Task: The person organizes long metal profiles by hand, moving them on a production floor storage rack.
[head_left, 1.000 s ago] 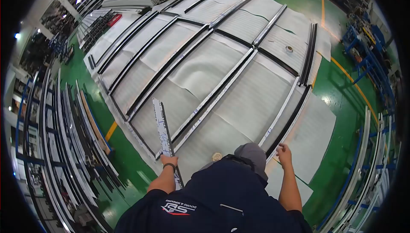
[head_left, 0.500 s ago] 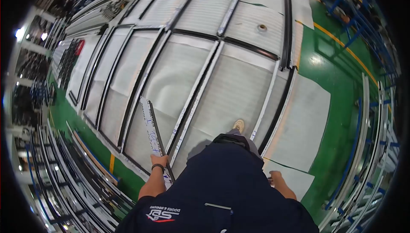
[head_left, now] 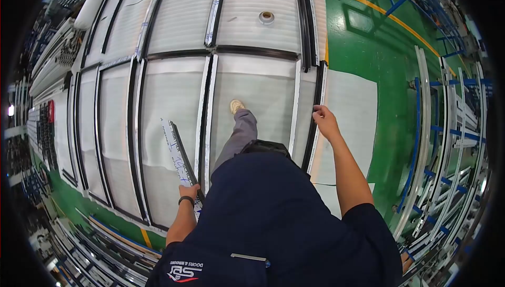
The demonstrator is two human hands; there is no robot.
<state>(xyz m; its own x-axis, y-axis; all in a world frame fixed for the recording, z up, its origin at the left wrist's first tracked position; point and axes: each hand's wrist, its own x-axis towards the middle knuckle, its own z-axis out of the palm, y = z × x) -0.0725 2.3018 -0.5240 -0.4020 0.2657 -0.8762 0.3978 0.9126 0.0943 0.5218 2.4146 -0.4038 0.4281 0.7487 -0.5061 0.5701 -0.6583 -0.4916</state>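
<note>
My left hand [head_left: 188, 192] is closed around a metal profile [head_left: 178, 153] covered with printed white film with blue handwriting. The profile slants up and away over the white sheeting, its dark side facing right. My right hand [head_left: 326, 123] is stretched forward with curled fingers, its fingertips overlapping the long black frame profile [head_left: 320, 84] on the right; what they hold, if anything, I cannot tell. Further long profiles, such as the pair in the middle [head_left: 206, 103], lie in a grid on the white foam sheet [head_left: 263, 92].
A tape roll [head_left: 266, 17] lies on the sheeting ahead. My shoe [head_left: 237, 106] is on the sheet between profiles. Racks of long metal bars [head_left: 447, 145] stand to the right, with more at lower left [head_left: 100, 239]. Green floor [head_left: 357, 40] borders the sheeting.
My view has turned and moved toward the right side of the grid. The right hand has reached forward from beside my body to the right-hand profile. My left hand still holds its profile.
</note>
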